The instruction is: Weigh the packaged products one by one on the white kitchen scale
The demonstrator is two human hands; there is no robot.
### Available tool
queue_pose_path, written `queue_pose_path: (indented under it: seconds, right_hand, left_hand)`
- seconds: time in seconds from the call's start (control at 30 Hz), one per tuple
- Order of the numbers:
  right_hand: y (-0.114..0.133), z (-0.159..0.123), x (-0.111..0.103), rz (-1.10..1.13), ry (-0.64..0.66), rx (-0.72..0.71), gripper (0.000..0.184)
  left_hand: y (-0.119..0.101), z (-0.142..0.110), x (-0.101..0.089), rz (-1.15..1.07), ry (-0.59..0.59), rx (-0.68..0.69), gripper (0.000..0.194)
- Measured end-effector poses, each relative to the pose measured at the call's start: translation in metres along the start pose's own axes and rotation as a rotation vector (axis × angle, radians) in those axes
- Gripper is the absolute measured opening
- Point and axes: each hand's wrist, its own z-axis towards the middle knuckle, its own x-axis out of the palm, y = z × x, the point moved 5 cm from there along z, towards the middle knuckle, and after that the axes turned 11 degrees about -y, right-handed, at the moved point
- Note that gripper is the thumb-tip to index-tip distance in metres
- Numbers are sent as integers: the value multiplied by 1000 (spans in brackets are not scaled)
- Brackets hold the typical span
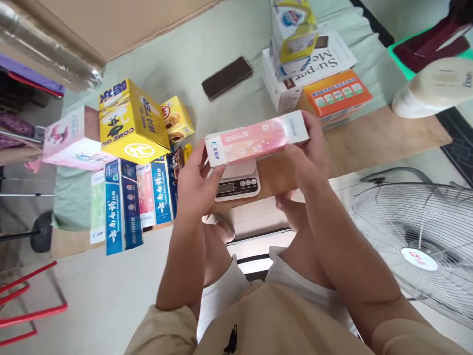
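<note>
A long pink and white toothpaste box (256, 137) is held level between both my hands. My left hand (197, 185) grips its left end, thumb on the near side. At the right end, my right hand (308, 150) is closed round the box. Below it, a white kitchen scale (240, 180) stands at the table's front edge, its upper part hidden by the box. Left of my left hand lie several toothpaste boxes, among them a blue one (114, 212) and a pink one (147, 195).
At left stand a yellow carton (135, 121), a pink-white box (72, 138) and a small yellow box (177, 118). A phone (227, 78) lies behind the scale. At right are a white box (332, 54), an orange box (338, 93), a white bottle (424, 91) and a floor fan (417, 246).
</note>
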Motion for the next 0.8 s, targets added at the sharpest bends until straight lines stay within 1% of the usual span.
queue_pose_path:
  seconds: [0.07, 0.13, 0.2, 0.27, 0.37, 0.43, 0.5, 0.57, 0.67, 0.8]
  right_hand:
    - [8, -2, 26, -10, 67, -28, 68]
    - [11, -1, 45, -50, 100, -21, 69]
    - [9, 0, 57, -87, 114, 10, 68]
    - [4, 2, 63, -108, 115, 52, 65]
    - [-9, 5, 66, -117, 89, 117, 58]
    - [-18, 8, 64, -98, 48, 139, 55]
    - [-22, 11, 61, -61, -5, 145, 51]
    - [-21, 12, 58, -29, -60, 162, 46]
    - [-15, 14, 56, -27, -111, 210, 40]
    - [-13, 13, 55, -27, -132, 235, 37]
  left_hand:
    - [20, 2, -14, 2, -67, -9, 85]
    - [35, 0, -22, 5, -133, -43, 85]
    - [42, -5, -24, 26, -189, -83, 81]
    - [43, -10, -25, 61, -220, -132, 74]
    - [40, -16, -27, 89, -230, -174, 71]
    - [38, -19, -30, 106, -232, -144, 76]
    - [38, -21, -33, 123, -230, -82, 82]
    - [40, -22, -34, 120, -220, -37, 84]
    - [44, -21, -35, 93, -198, -28, 84]
    - [41, -19, -35, 81, -166, -14, 82]
